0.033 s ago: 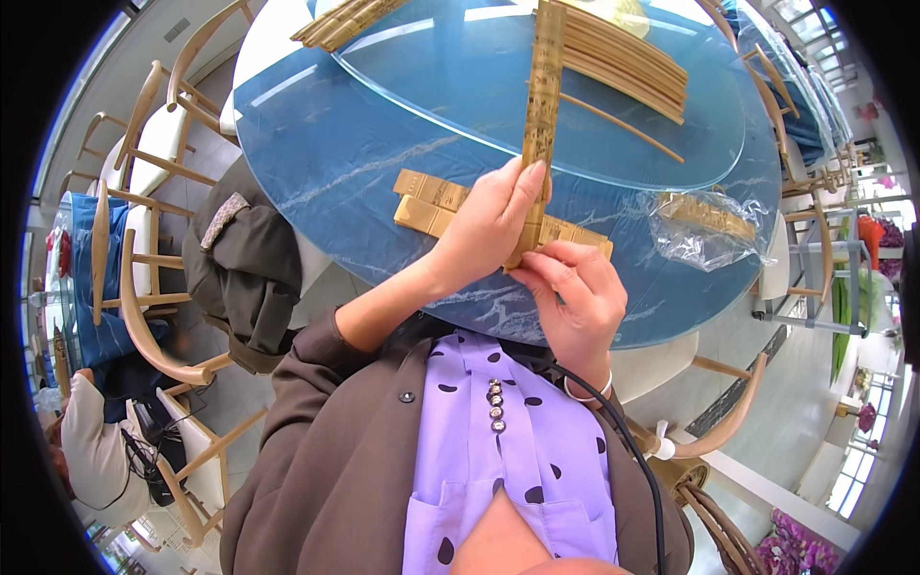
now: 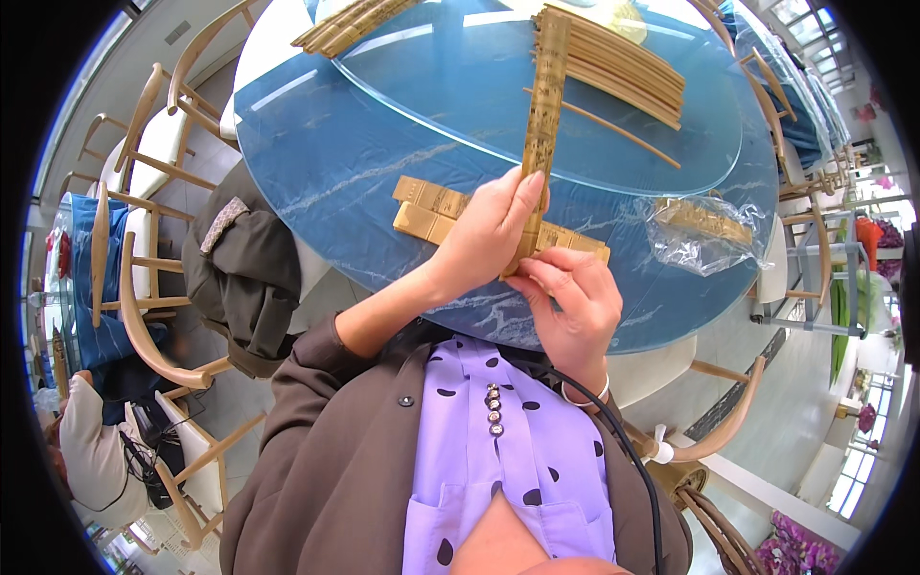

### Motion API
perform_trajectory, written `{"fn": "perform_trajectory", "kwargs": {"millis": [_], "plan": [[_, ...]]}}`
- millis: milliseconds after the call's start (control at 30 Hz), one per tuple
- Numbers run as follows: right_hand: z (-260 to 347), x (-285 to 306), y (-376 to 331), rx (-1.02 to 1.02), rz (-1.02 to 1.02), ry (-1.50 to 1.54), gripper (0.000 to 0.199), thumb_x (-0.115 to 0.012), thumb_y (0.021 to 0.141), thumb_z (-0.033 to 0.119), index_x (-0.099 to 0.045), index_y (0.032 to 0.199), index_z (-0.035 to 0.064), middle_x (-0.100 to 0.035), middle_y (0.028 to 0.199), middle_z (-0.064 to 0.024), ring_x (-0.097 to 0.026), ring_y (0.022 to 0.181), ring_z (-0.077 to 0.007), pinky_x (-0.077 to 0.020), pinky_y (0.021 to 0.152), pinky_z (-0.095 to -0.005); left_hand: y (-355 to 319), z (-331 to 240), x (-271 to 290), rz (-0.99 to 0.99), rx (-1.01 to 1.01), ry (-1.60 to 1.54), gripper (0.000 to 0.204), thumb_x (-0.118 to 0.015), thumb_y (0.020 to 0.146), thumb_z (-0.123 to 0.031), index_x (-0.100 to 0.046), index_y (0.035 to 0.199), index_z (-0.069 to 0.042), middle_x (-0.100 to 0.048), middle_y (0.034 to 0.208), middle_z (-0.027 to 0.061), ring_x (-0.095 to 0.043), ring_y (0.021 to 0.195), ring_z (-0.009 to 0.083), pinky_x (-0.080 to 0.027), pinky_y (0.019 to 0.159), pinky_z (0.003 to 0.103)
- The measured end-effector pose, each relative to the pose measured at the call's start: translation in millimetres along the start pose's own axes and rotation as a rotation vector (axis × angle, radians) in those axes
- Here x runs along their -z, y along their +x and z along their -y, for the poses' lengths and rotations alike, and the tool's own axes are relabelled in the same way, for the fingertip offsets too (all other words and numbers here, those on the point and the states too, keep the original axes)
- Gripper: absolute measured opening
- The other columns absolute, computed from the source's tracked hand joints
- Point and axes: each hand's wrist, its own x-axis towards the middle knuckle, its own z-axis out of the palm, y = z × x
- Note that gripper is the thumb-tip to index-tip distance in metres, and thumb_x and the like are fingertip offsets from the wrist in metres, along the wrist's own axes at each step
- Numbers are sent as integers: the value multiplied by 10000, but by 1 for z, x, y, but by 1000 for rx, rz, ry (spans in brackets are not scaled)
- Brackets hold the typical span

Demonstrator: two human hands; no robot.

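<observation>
A long, narrow gold packet [image 2: 544, 105] with dark markings stands lengthwise away from me over the blue table. My left hand [image 2: 494, 218] is closed round its lower part, thumb along its face. At its near end, the thumb and fingertips of my right hand [image 2: 577, 297] pinch together on the packet. Under my hands, flat gold folded pieces [image 2: 426, 218] lie crosswise on the table, partly hidden. Beyond the packet's far half is a stack of thin tan sticks [image 2: 632, 77], with a single stick [image 2: 628, 131] lying apart from it.
The round table [image 2: 335, 192] has a raised glass turntable [image 2: 431, 105]. More gold packets [image 2: 350, 26] lie at its far left. A clear plastic bag [image 2: 707, 235] with gold pieces inside sits at the right. A dark jacket [image 2: 251, 259] hangs over a chair at left; wooden chairs surround the table.
The view has shifted very slightly, and the packet's far end sits a little lower in it. Both hands keep the same hold.
</observation>
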Motion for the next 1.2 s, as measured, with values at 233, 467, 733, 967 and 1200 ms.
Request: {"fn": "perform_trajectory", "kwargs": {"millis": [233,467,733,967,1200], "plan": [[1,-2,1,11,3,-17,213,-818,702,100,-703,875,58,-686,909,-45,-641,809,-231,-476,734,-352,0,-1,1,-5,30,95,369,-383,1083,-301,-528,920,-4,-525,755,98,-482,705,216,-423,675,348],[2,-5,1,2,3,-26,219,-821,702,100,-704,882,58,-673,892,-49,-640,802,-236,-485,729,-360,-1,11,2,-25,45,72,373,-383,1085,-318,-534,926,-17,-525,767,64,-477,718,166,-421,679,320],[3,-14,0,5,-28,34,242,-822,703,58,-704,911,31,-666,912,-75,-646,788,-250,-523,671,-344,-8,7,5,-19,65,-12,331,-375,1088,-314,-521,961,-46,-509,825,35,-467,767,126,-420,708,290],[-1,-18,-4,-22,-26,56,249,-816,735,52,-706,958,39,-663,969,-83,-656,803,-255,-530,669,-347,-26,1,2,-3,128,-37,332,-400,1073,-292,-522,980,2,-571,802,146,-540,729,259,-442,693,388],[-3,-15,-4,-112,42,162,276,-822,760,80,-703,1004,29,-660,976,-108,-660,826,-268,-537,685,-337,-13,-1,49,-26,114,197,372,-478,1048,-315,-598,918,12,-531,685,81,-510,638,173,-425,603,355]]}}
